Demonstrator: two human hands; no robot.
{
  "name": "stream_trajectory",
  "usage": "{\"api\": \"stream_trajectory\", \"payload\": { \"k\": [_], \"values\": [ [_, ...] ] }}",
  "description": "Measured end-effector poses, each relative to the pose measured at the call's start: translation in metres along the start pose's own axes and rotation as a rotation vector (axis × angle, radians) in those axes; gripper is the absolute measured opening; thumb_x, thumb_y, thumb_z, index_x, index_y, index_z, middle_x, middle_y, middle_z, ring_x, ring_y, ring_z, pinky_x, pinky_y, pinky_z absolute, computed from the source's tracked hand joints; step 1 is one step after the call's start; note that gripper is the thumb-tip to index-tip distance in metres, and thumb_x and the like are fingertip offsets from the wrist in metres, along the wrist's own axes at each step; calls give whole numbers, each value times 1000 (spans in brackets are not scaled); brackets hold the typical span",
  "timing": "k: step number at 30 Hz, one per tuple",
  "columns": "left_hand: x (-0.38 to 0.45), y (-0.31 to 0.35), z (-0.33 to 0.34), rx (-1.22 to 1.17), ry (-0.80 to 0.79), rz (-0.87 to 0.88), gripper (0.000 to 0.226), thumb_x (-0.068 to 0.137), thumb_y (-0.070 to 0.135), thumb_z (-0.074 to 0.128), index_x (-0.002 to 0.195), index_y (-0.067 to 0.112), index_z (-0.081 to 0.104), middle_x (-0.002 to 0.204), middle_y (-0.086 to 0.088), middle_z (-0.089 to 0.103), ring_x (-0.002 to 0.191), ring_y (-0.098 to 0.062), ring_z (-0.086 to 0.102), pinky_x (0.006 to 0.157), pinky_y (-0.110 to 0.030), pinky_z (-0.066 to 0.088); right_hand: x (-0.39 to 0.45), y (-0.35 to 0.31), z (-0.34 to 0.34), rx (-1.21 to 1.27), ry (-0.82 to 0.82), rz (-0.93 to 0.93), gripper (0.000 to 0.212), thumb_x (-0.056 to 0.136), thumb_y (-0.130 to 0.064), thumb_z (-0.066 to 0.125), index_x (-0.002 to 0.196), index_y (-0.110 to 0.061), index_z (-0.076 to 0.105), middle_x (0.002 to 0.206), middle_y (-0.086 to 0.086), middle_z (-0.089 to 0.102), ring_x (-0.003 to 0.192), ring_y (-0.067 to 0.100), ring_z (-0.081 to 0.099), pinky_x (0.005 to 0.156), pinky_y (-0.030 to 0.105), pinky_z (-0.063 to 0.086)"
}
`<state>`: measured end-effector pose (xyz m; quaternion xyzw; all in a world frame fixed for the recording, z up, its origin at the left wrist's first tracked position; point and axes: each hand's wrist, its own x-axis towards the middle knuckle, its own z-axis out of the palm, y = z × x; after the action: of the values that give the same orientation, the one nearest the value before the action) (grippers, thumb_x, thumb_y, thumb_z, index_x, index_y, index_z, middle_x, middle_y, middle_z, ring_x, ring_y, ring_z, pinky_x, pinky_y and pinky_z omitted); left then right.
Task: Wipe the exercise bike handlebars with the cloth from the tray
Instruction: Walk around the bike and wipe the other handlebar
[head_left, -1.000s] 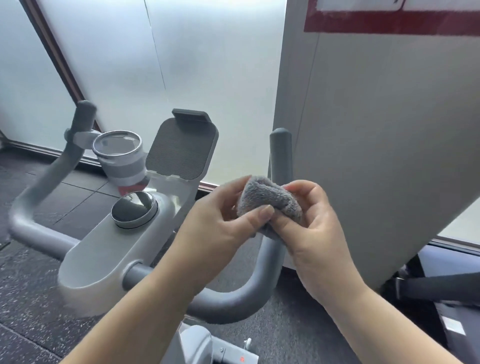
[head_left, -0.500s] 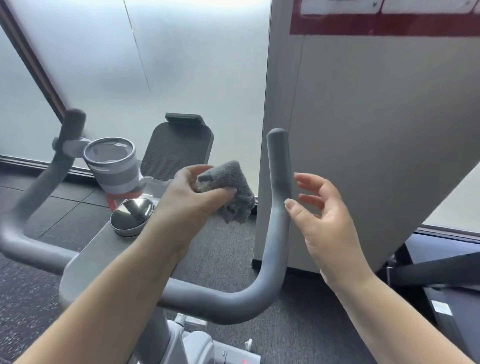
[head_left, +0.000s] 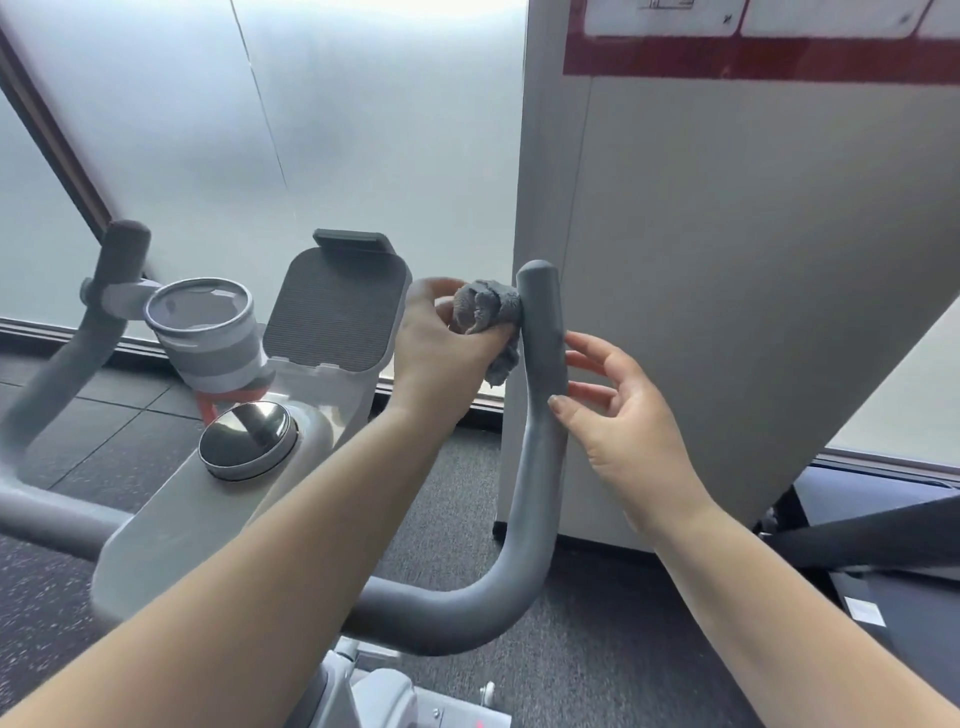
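Observation:
The exercise bike's grey right handlebar (head_left: 540, 447) curves up to a rounded tip at centre. My left hand (head_left: 441, 348) grips a bunched grey cloth (head_left: 488, 317) and presses it against the left side of the bar's upright part, near the tip. On the other side of the bar my right hand (head_left: 623, 421) is spread, its fingers apart, the fingertips close to or just touching the bar. The left handlebar (head_left: 78, 332) rises at the far left, untouched.
Between the bars sit a grey cup holder (head_left: 208, 332), a tablet holder (head_left: 335, 306) and a shiny round knob (head_left: 247, 439) on the white console. A pale partition (head_left: 727, 286) stands right behind the right bar. Frosted glass wall beyond; dark machine parts at lower right.
My right hand let go of the cloth and opened beside the bar. My left hand carried the cloth left, then up and right against the handlebar's upper part.

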<state>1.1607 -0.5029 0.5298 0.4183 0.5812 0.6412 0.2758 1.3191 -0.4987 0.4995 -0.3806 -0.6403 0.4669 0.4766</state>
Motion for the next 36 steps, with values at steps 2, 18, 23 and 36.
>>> {"api": "stream_trajectory", "payload": {
  "k": [2,18,23,36],
  "values": [
    [-4,-6,1,-40,-8,5,43,72,13,78,104,22,50,98,-7,69,86,-21,70,79,-48,57,0,1,-1,-13,-3,-7,51,84,-2,66,122,-36,57,124,-8,60,105,8,63,87,27,53],
    [3,-10,21,-415,-129,-147,30,91,21,63,121,16,62,116,-15,67,102,-32,67,80,-49,57,2,1,-4,-23,-30,-31,53,84,-2,67,125,-34,55,122,-7,59,99,1,63,82,16,52],
    [7,-6,14,-476,-126,-188,26,90,18,63,113,6,66,107,-19,68,91,-30,69,78,-48,57,4,3,-5,-28,-36,-33,54,84,-3,67,126,-35,54,122,-8,59,98,0,62,83,16,51],
    [-29,-12,-13,-61,-263,-156,19,75,3,76,82,20,72,81,-4,73,62,-12,64,50,-21,47,-7,6,2,-2,-17,-72,52,88,-3,62,128,-36,52,130,-10,52,100,-5,60,73,5,45]
  ]
}}
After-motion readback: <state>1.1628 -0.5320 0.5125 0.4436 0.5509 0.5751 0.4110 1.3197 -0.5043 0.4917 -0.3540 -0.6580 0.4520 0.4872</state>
